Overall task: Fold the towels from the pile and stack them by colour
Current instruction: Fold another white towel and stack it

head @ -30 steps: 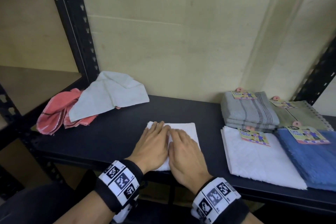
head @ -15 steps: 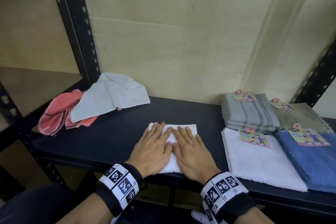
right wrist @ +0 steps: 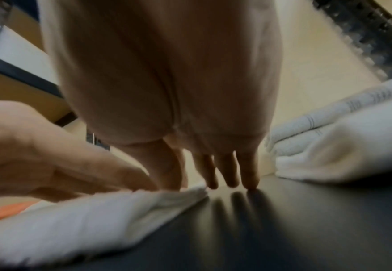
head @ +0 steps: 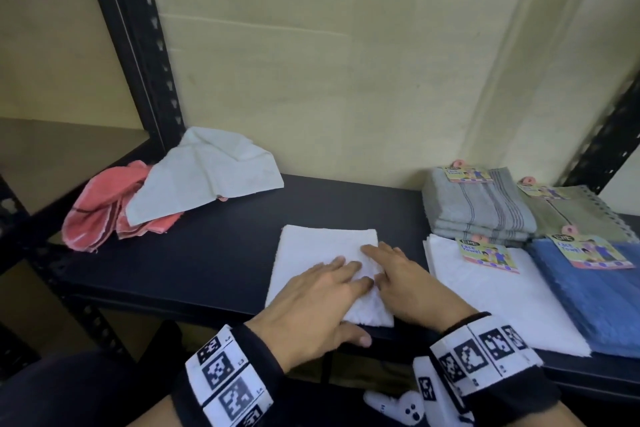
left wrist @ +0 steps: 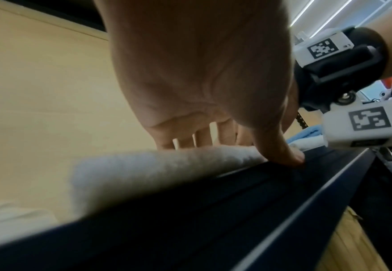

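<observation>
A folded white towel [head: 322, 253] lies on the black shelf [head: 207, 263], near its front edge. My left hand [head: 332, 284] lies flat on it with straight fingers, and its thumb [left wrist: 290, 155] touches the shelf edge. My right hand [head: 391, 270] rests at the towel's right edge, its index finger on the cloth. In the right wrist view its other fingertips [right wrist: 227, 179] touch the bare shelf beside the towel [right wrist: 97, 210]. The loose pile at the left holds a pink towel [head: 93, 215] under a pale grey one [head: 204, 180].
Folded stacks stand at the right: grey striped [head: 478, 208] and green [head: 581, 218] at the back, white [head: 502, 298] and blue [head: 595, 291] in front, each with a paper tag. Black shelf posts [head: 138, 55] stand at the left and right. A wall closes the back.
Both hands have slid to the right across the folded towel. The right hand has gone from lying flat on it to its right edge, with fingers on the shelf.
</observation>
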